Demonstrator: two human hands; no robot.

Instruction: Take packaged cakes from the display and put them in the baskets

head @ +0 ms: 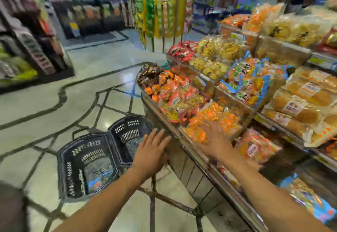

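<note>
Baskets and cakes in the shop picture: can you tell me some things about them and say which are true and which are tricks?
1. Two black baskets stand on the floor beside the display. True.
2. The left hand holds a cake packet. False: its fingers are straight and it holds nothing.
3. The right hand reaches over orange packets in the display. True.
4. The baskets sit on top of the display. False: they are down on the floor, next to it.
</note>
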